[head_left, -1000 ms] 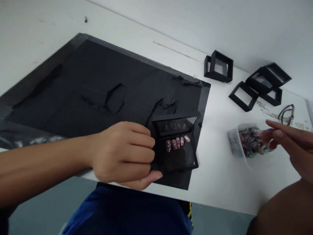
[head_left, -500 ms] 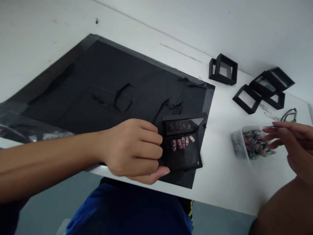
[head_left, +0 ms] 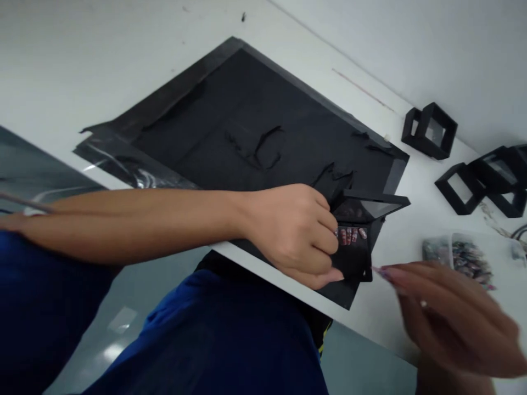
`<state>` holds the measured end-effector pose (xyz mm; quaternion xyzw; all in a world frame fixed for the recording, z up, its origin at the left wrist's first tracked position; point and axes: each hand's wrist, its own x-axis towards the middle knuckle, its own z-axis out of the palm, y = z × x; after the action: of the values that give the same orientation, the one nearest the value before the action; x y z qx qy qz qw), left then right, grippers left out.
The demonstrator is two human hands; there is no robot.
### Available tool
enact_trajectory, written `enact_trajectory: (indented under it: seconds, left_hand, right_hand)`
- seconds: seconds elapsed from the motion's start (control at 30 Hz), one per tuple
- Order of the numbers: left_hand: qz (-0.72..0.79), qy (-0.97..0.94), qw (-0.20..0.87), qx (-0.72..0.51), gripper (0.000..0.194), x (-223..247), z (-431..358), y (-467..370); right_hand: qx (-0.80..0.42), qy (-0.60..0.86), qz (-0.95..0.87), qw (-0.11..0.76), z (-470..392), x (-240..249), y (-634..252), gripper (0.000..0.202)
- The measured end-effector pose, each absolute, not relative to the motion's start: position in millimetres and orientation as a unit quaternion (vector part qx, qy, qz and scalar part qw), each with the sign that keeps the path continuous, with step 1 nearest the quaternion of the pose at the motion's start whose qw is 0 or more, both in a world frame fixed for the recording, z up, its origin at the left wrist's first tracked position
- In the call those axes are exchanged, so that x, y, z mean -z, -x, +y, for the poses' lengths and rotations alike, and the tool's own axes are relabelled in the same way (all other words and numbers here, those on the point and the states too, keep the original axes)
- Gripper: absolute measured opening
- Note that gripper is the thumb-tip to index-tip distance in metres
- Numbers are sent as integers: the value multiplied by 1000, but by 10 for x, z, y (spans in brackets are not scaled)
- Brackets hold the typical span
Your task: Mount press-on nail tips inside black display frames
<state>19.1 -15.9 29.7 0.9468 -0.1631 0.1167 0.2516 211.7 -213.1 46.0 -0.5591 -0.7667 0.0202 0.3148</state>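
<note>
A black case [head_left: 349, 261] lies on the black mat with its hinged lid [head_left: 376, 206] raised. Several patterned press-on nails [head_left: 349, 236] form a row along its hinge side. My left hand [head_left: 302, 236] is closed at the case's left edge and covers part of it; the fingertips are hidden underneath. With thumb and fingers pinched, my right hand [head_left: 448, 307] holds a small, shiny piece that looks like a press-on nail [head_left: 379, 270], close to the case's lower right corner. That hand is somewhat blurred.
Beyond my right hand stands a clear plastic tub [head_left: 436, 249] full of colourful nails. Small black frame boxes [head_left: 441, 131] stand near the wall at the right, several others beside them. The black mat [head_left: 214, 115] with torn spots covers the white table [head_left: 123, 66].
My right hand has moved left from the tub to the case with the small piece. The view has shifted, and my left hand now covers more of the case's left side.
</note>
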Motion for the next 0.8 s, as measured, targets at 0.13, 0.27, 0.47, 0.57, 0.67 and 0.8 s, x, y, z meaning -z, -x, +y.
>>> enact_trajectory:
  seconds: [0.13, 0.27, 0.47, 0.57, 0.67, 0.8]
  left_hand:
    - [-161, -940, 271, -129, 53, -294, -159, -179]
    - [-175, -939, 245, -168, 52, -233, -165, -168]
    - [-189, -936, 133, -266, 29, -46, -212, -132]
    - [-180, -934, 118, -284, 25, -6, -256, -121]
    - [-147, -944, 119, -271, 24, -1, -299, -125]
    - [-112, -970, 136, -169, 26, 13, -340, -140]
  right_hand:
    - [12, 493, -829, 264, -2061, -219, -1952, 44]
    - [-1, 494, -837, 234, -2067, -78, -1989, 34]
    - [-11, 471, -852, 229, -2041, -85, -1954, 24]
    - [12, 459, -858, 230, -2054, -99, -1941, 21]
    - [24, 462, -857, 227, -2076, -97, -1953, 19]
    - [-6, 477, -850, 224, -2078, -76, -1970, 24]
